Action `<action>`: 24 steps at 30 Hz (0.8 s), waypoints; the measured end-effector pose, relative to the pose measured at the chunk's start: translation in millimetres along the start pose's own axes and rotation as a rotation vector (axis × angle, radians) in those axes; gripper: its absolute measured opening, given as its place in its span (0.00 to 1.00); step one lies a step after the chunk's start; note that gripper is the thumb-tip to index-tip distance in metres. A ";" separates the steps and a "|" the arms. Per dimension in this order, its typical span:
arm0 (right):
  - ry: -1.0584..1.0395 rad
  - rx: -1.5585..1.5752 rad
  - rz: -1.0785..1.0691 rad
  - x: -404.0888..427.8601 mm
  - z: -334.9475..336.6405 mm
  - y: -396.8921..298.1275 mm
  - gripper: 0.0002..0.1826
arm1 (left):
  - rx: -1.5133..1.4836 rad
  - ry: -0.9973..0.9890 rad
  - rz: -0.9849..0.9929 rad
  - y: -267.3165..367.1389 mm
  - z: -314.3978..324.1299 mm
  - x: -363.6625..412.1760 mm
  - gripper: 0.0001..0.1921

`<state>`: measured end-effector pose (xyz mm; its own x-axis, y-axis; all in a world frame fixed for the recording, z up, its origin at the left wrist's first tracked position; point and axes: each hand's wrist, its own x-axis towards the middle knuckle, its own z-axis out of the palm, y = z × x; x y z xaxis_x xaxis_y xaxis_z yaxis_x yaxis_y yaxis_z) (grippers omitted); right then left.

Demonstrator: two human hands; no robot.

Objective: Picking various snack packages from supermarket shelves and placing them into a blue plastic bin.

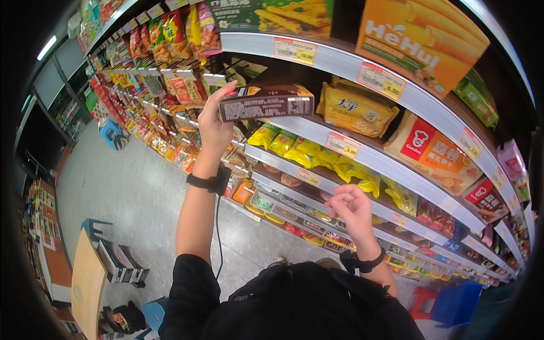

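My left hand (pixel 216 121) grips one end of a dark brown snack box (pixel 267 106), held level at the shelf's front edge. Fine print and a barcode cover the side facing me. Just right of the box, a yellow biscuit packet (pixel 357 109) stands on the same shelf. My right hand (pixel 352 208) hovers lower down with fingers loosely curled and nothing in it. Behind it, several bright yellow snack bags (pixel 316 153) line a lower shelf. To the right lies an orange-and-cream Garden wafer packet (pixel 433 148).
An orange HeHul box (pixel 420 42) and a green snack box (pixel 276 17) occupy the top shelf. Price tags (pixel 294 51) run along the shelf edges. Hanging snack bags (pixel 172 36) fill the left racks. A wooden table (pixel 87 280), blue stool (pixel 111 132) and blue bin (pixel 457 302) stand on the floor.
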<state>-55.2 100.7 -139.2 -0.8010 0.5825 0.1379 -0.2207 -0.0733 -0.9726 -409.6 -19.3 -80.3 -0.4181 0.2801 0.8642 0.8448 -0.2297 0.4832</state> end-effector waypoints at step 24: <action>0.271 -0.051 0.109 -81.8 -60.0 20.3 0.04 | -0.422 -0.551 -0.534 -79.2 4.9 47.2 0.22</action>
<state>39.2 100.1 -181.4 -0.6393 0.7688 -0.0165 -0.1073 -0.1104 -0.9881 -494.6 16.6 -78.4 -0.4098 0.8342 0.3691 0.3420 -0.2347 0.9099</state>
